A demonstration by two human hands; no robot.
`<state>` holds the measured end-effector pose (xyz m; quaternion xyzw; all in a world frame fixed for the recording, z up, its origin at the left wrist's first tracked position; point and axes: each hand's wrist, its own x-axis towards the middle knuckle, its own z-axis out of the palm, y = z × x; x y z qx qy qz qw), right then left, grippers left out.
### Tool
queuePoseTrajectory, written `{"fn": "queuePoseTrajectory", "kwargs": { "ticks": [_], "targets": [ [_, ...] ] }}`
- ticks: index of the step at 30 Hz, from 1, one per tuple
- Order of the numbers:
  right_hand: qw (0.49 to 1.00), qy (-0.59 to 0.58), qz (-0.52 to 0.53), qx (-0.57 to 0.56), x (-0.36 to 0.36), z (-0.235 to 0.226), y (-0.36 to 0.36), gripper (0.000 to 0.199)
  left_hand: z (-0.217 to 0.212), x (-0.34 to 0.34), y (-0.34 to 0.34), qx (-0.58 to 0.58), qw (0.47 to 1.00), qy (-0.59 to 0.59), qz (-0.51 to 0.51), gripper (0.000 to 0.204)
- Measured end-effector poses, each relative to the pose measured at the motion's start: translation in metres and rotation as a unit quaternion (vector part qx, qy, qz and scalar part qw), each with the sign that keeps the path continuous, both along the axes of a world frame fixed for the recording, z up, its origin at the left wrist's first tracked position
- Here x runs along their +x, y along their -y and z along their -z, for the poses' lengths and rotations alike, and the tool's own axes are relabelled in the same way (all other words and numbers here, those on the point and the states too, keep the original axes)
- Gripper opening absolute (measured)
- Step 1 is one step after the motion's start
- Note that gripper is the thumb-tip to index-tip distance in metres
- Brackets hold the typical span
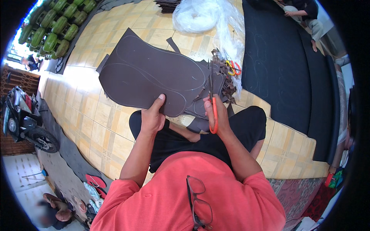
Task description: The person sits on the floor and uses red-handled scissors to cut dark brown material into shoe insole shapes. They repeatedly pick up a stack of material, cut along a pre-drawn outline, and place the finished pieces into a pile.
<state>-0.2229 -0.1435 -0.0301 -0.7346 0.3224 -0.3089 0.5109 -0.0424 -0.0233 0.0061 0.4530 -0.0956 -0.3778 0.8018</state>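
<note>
My left hand pinches the lower edge of a dark brown sheet, thumb on top and fingers under it. Thin pale curved outlines are drawn on the sheet, and its lower right edge is rounded. In my right hand is a pair of scissors with orange handles. Their blades point away from me, just right of the sheet; how far apart they are I cannot tell. More brown pieces lie beneath, partly hidden. Beyond the blades are brown offcuts and a second pair of scissors with red and yellow handles.
Crumpled clear plastic lies on the tiled floor ahead, beside a stack of brown sheets. To the right spreads black material with pale outlines; another person sits at its far end. A motorcycle stands at left.
</note>
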Motion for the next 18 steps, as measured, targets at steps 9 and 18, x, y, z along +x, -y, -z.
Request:
{"fn": "queuePoseTrajectory", "kwargs": {
  "ticks": [9, 18],
  "targets": [
    [0.997, 0.014, -0.014, -0.069, 0.0, -0.012, 0.002, 0.028, -0.002, 0.0, -0.002, 0.007, 1.0, -0.002, 0.012, 0.041],
    [0.997, -0.018, -0.077, -0.012, -0.01, 0.002, 0.002, 0.044, -0.001, 0.018, -0.004, 0.016, 1.0, 0.006, 0.018, 0.041]
  ]
}}
